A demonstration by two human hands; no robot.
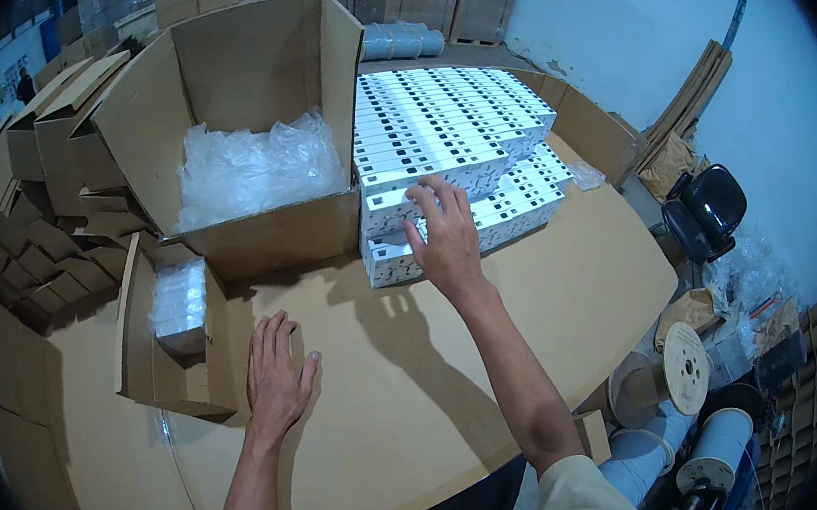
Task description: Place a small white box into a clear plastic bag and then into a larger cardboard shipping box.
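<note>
My right hand is stretched out to the near side of stacked slim white boxes with small dark squares and printed patterns. Its fingers are bent and apart, with the thumb below them. They overlap the front boxes, and I see no box gripped between them; whether the fingertips touch is unclear. My left hand lies on the brown table, fingers stretched out, holding nothing. Left of it stands a small open carton with several bubble-wrapped items inside.
Behind the small carton, a large open box holds clear bubble-wrap bags. Folded cardboard cartons are packed at the left. On the right, beyond the table edge, stand a black chair and wrapped rolls with a spool.
</note>
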